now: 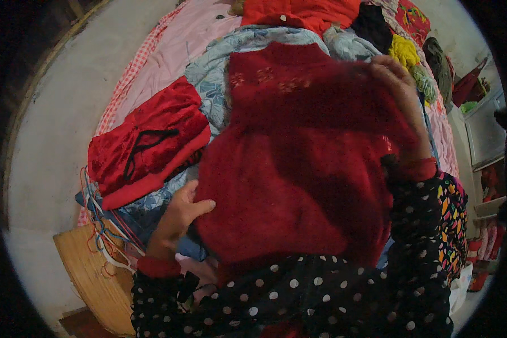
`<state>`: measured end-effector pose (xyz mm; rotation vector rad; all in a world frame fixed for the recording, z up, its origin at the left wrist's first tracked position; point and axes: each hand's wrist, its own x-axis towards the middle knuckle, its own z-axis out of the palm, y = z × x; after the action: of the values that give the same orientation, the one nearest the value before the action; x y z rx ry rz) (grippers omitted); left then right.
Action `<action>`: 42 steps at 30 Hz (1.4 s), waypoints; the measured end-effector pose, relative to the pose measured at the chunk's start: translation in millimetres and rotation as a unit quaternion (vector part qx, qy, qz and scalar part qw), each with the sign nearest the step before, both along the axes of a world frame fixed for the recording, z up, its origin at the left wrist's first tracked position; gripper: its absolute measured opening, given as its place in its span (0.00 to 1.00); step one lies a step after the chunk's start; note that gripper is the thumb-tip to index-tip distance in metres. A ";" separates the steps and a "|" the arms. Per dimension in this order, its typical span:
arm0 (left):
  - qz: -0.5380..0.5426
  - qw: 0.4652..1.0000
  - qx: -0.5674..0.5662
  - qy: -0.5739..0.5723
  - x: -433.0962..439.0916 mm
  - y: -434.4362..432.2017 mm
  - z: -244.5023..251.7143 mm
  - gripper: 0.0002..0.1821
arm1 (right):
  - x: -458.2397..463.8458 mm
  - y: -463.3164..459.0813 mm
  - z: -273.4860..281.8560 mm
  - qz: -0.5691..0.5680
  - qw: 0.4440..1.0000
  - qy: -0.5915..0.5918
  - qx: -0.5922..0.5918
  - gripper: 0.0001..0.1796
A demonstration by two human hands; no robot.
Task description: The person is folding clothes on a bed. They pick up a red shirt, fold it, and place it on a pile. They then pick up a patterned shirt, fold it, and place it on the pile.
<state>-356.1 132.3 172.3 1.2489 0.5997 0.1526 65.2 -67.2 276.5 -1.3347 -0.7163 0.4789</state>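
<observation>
A dark red knitted sweater (295,181) with a raised collar and a pale flower pattern across its chest is spread out before me. My right hand (391,76) pinches its upper right edge near the shoulder, slightly blurred. At the garment's lower left edge is my left hand (186,207), its thumb lying over the cloth. Whether the fingers of that hand grip the fabric is hidden. Left of the sweater lies a folded bright red garment (148,143) with a black drawstring. Beneath both shows a blue-grey leaf-patterned cloth (211,80).
Several wire hangers (105,236) lie by the wooden bed board (97,274). Farther back on the pink sheet (173,50) are an orange-red garment (300,14), a black cloth (372,25) and a yellow cloth (403,50). A multicoloured cloth (452,224) is at right, near shelves (490,207).
</observation>
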 end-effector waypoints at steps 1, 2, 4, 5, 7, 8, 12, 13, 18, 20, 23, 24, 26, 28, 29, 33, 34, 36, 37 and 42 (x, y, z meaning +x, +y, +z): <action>0.005 0.999 0.020 -0.035 6.7 -3.8 14.1 0.28 | 12.2 -12.2 1.1 0.010 1.000 0.002 0.029 0.08; 0.002 0.999 0.051 0.004 14.3 -8.1 26.7 0.29 | 26.6 -21.1 0.8 -0.060 0.998 -0.023 0.007 0.08; -0.026 0.996 0.084 -0.018 36.5 -20.2 41.8 0.30 | 59.8 -37.9 -1.8 -0.094 0.991 -0.098 0.021 0.07; -0.054 0.987 0.137 0.064 53.3 -27.5 42.6 0.34 | 75.1 -46.5 -7.7 -0.151 0.979 -0.133 -0.038 0.08; -0.125 0.972 0.181 0.080 88.6 -51.3 32.7 0.40 | 98.0 -60.5 -31.1 -0.234 0.940 -0.207 -0.137 0.09; -0.155 0.974 0.157 0.055 100.6 -64.4 26.0 0.40 | 104.3 -67.9 -43.7 -0.215 0.915 -0.288 -0.180 0.09; -0.286 0.946 0.101 0.115 119.2 -92.6 2.4 0.42 | 84.1 -87.7 -81.1 -0.242 0.784 -0.416 -0.393 0.15; -0.269 0.956 0.090 0.072 113.5 -90.7 1.9 0.41 | 67.0 -88.2 -84.9 -0.263 0.735 -0.450 -0.434 0.16; -0.237 0.960 0.119 0.090 49.7 -56.4 24.5 0.40 | -49.8 -73.5 -64.6 0.078 0.925 -0.216 -0.303 0.17; -0.260 0.936 0.175 0.162 19.1 -56.8 32.3 0.41 | -98.5 -71.1 -55.9 0.217 0.917 -0.174 -0.286 0.17; -0.242 0.932 0.204 0.175 -9.2 -75.3 25.7 0.38 | -149.9 -59.7 -57.9 0.369 0.882 -0.187 -0.225 0.19; -0.223 0.932 0.226 0.174 -12.6 -83.4 18.5 0.32 | -161.4 -56.6 -60.1 0.404 0.861 -0.208 -0.227 0.19; -0.154 0.952 0.210 0.160 -18.5 -95.9 8.6 0.28 | -177.5 -55.6 -63.6 0.425 0.835 -0.227 -0.266 0.20; -0.113 0.955 0.233 0.142 -22.0 -103.4 7.8 0.24 | -187.4 -57.6 -67.9 0.435 0.816 -0.263 -0.275 0.23; -0.109 0.949 0.271 0.116 -22.7 -105.7 11.9 0.23 | -192.0 -59.5 -71.0 0.420 0.813 -0.293 -0.278 0.23; -0.103 0.895 0.433 -0.018 -15.5 -118.4 48.5 0.22 | -216.4 -63.6 -100.2 0.419 0.787 -0.361 -0.272 0.22; -0.193 0.922 0.336 0.007 -10.1 -121.4 58.2 0.25 | -222.2 -62.8 -110.6 0.448 0.766 -0.362 -0.286 0.22; -0.370 0.922 0.107 0.042 4.9 -125.0 71.4 0.31 | -226.7 -61.1 -127.7 0.491 0.739 -0.330 -0.321 0.20; -0.411 0.905 0.090 0.056 16.1 -127.2 71.6 0.32 | -229.3 -60.1 -132.5 0.507 0.710 -0.321 -0.368 0.19; -0.325 0.941 0.048 -0.088 53.2 -91.8 65.5 0.19 | -212.6 -78.8 -89.1 0.549 0.623 -0.302 -0.467 0.17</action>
<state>-302.9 40.5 237.8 1.4503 0.0044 -0.2602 -147.4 -146.0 187.4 -1.9233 -2.0930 1.5937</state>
